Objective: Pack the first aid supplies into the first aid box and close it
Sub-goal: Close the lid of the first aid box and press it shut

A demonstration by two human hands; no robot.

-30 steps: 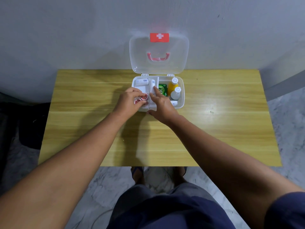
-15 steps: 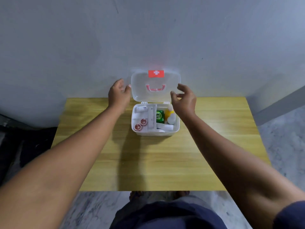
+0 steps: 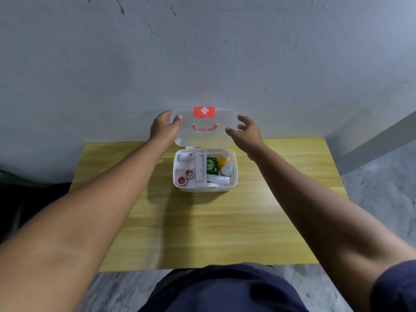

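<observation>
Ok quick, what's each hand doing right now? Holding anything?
Left hand: holding the lid at its top left corner.
Right hand: holding the lid's right edge, thumb in front.

Your bare arms reach from the lower corners to mid-frame. Your left grip (image 3: pixel 165 128) pinches the clear plastic lid (image 3: pixel 202 140) at its upper-left corner, thumb in front. Your right grip (image 3: pixel 248 134) curls around its right edge, contact unclear.
</observation>
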